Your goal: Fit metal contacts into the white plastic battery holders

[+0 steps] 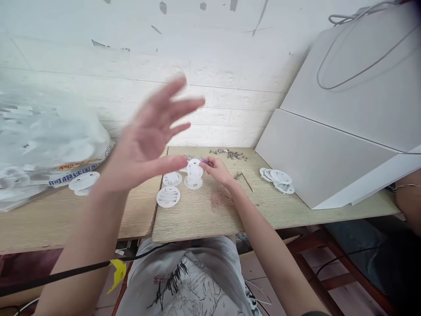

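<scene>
My left hand (148, 136) is raised above the table, fingers spread, with nothing in it; motion blurs it slightly. Low over the tabletop, my right hand (216, 169) pinches the right edge of a round white plastic disc (194, 168). A small purplish bit shows at those fingertips, too small to name. Just below the held disc lies another white disc (193, 182). To its left is a white battery holder (168, 197) with slots facing up, and a further white piece (172, 178) lies behind that one.
Small metal parts (234, 155) lie scattered along the wall side. A thin stick (247, 182) rests right of my right hand. White discs (279, 177) are piled by a large white box (332, 131). A filled plastic bag (49, 136) stands left. Another person's arm (408, 193) shows at the right.
</scene>
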Tool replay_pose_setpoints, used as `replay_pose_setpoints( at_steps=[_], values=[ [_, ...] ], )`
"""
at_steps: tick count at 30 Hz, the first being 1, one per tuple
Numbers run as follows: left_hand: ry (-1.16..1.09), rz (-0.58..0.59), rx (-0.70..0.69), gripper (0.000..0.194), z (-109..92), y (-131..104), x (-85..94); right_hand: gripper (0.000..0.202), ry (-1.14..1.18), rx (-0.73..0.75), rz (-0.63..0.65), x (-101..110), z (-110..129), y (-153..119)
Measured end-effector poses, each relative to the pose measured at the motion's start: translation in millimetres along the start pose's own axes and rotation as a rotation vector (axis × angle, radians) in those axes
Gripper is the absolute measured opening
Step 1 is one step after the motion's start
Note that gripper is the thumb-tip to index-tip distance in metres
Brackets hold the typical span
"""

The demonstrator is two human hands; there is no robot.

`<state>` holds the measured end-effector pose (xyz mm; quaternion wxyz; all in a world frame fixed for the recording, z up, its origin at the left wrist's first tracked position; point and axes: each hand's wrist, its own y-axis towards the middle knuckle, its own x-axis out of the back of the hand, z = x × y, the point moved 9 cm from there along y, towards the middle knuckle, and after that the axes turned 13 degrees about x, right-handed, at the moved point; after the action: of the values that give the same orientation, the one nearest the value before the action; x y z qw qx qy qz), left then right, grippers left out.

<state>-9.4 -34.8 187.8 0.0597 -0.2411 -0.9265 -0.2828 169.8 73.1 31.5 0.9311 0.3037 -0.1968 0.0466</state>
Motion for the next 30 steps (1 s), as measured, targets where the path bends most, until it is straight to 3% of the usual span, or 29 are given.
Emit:
replay_pose_setpoints(
  at_steps=[2, 3, 5, 7, 9, 14, 18, 27, 30],
  values=[
    [0.014, 0.053, 0.145, 0.072, 44, 17, -11.8, 0.032, 0.02, 0.019, -0.004, -1, 0, 1],
    [0.036, 0.035, 0.302, 0.065, 77, 23, -14.0, 0.032, 0.038, 0.021, -0.006, -1, -1, 1],
    [0.067, -0.001, 0.537, 0.07, 133, 26, -18.2, 0.032, 0.078, 0.01, -0.013, -2, -2, 1],
    [-0.005, -0.015, 0.651, 0.069, 168, 23, -24.7, 0.032, 0.097, -0.009, -0.035, -2, -4, 0],
    [-0.088, 0.006, 0.678, 0.066, 187, 19, -33.1, 0.032, 0.101, -0.024, -0.053, -4, -5, -1],
    [-0.254, 0.013, 0.668, 0.068, 203, 12, -40.4, 0.031, 0.152, -0.052, -0.039, -15, -3, -4],
    [-0.365, -0.004, 0.624, 0.071, 201, 11, -41.1, 0.032, 0.196, -0.056, -0.116, -10, -3, -4],
    [-0.384, -0.017, 0.57, 0.075, 196, 9, -43.4, 0.033, 0.226, -0.084, -0.218, 2, -4, -6],
    [-0.352, -0.002, 0.567, 0.074, 196, 8, -44.6, 0.034, 0.22, -0.093, -0.195, 1, -4, -5]
  ],
)
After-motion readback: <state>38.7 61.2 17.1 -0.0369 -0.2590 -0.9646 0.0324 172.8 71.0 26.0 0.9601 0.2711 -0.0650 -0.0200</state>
